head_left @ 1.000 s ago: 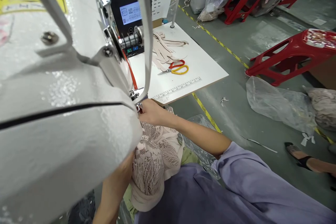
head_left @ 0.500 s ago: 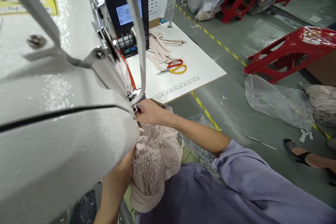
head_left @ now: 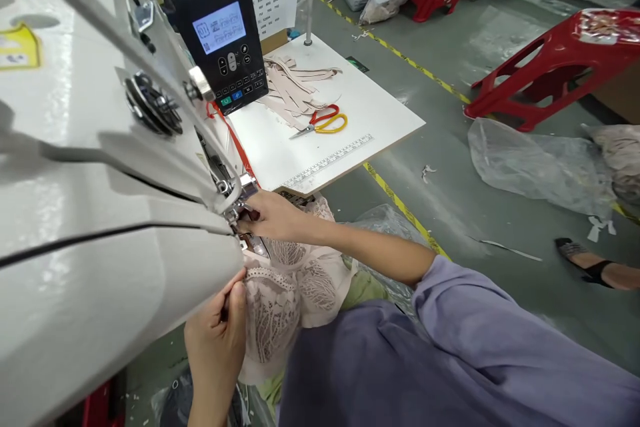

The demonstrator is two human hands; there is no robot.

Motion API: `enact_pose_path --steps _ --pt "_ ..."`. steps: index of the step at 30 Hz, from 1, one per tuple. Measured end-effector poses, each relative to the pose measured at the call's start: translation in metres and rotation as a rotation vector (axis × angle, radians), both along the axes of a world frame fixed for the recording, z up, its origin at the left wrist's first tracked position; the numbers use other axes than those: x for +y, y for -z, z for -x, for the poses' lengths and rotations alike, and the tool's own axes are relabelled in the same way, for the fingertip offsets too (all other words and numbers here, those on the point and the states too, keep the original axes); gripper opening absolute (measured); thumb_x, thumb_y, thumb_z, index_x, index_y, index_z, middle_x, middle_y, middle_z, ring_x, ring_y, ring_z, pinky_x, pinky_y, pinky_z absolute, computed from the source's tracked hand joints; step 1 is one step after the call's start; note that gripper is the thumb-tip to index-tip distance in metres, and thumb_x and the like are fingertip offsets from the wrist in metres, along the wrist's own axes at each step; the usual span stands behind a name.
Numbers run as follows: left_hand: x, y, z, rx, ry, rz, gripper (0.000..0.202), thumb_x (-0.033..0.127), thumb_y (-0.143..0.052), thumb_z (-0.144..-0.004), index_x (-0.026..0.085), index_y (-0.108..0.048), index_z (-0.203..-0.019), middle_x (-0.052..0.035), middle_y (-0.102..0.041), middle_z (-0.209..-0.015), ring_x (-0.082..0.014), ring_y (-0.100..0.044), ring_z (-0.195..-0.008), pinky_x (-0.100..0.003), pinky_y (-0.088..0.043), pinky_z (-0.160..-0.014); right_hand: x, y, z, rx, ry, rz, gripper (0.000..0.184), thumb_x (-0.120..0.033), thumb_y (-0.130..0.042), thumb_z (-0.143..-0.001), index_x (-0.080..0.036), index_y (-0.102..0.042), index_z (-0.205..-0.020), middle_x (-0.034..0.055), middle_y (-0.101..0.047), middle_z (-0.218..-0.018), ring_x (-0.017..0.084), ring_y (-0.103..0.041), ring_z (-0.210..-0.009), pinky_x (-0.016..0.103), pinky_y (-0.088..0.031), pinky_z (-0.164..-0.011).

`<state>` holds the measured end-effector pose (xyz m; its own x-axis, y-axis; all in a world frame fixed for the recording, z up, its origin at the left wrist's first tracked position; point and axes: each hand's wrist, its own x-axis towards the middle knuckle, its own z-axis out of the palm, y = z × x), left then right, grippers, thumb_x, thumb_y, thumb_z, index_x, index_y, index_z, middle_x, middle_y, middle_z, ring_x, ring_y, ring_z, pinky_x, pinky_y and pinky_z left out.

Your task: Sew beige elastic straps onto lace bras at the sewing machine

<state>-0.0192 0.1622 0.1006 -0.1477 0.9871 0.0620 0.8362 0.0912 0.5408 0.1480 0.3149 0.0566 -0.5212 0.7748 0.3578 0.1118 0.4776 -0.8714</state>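
Observation:
A beige lace bra hangs from the needle area of a white sewing machine down over my lap. My left hand pinches the bra's upper edge between thumb and fingers, just under the machine head. Beside the presser foot, my right hand reaches in with its fingers bent around the metal parts. Its fingertips are partly hidden there, so what they grip cannot be made out.
On the white table lie red-and-yellow scissors, beige fabric strips and a printed ruler. A control panel stands behind the needle. Red stools, plastic bags and a person's foot are on the floor.
The view has shifted, showing more of the control panel. My left hand has come out from behind the machine head and shows its pinch. My right hand stays by the presser foot.

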Motion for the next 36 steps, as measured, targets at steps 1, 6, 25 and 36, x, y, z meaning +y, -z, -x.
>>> enact_pose_path --steps 1,6,25,36 --pt "-0.001 0.0 0.0 0.007 -0.005 -0.02 0.035 0.045 -0.053 -0.091 0.024 -0.078 -0.102 -0.0033 -0.079 -0.099 -0.0225 -0.075 -0.088 -0.026 -0.057 -0.07 0.0 -0.001 0.0 -0.007 0.003 0.004 0.008 -0.019 -0.063 -0.085 -0.016 -0.059 -0.091 0.0037 -0.059 -0.099 0.015 -0.055 -0.086 0.026 -0.044 -0.074" --pt "-0.003 0.002 0.002 0.007 -0.023 -0.022 0.035 0.046 -0.055 -0.091 0.022 -0.078 -0.102 -0.0035 -0.079 -0.097 -0.0208 -0.075 -0.083 -0.023 -0.053 -0.057 -0.002 -0.002 0.002 -0.025 0.027 0.017 0.007 -0.018 -0.063 -0.084 -0.015 -0.06 -0.09 0.0038 -0.058 -0.097 0.015 -0.055 -0.087 0.026 -0.044 -0.074" --pt "-0.006 0.018 0.006 0.069 -0.045 -0.121 0.037 0.041 -0.058 -0.091 0.017 -0.064 -0.118 -0.0052 -0.074 -0.086 -0.0176 -0.069 -0.07 -0.024 -0.049 -0.059 -0.001 0.0 -0.005 0.013 -0.003 -0.019 0.004 -0.014 -0.057 -0.084 -0.016 -0.055 -0.086 0.0059 -0.054 -0.103 0.016 -0.051 -0.089 0.028 -0.045 -0.077" --pt "-0.012 0.028 -0.046 0.442 0.247 -0.424 0.058 0.034 -0.067 -0.087 0.009 -0.053 -0.138 -0.0224 -0.062 -0.125 -0.0323 -0.059 -0.117 -0.044 -0.041 -0.101 -0.008 -0.005 -0.004 -0.022 0.021 0.034 0.007 -0.023 -0.054 -0.083 -0.016 -0.055 -0.085 0.0044 -0.055 -0.091 0.018 -0.051 -0.088 0.03 -0.043 -0.074"
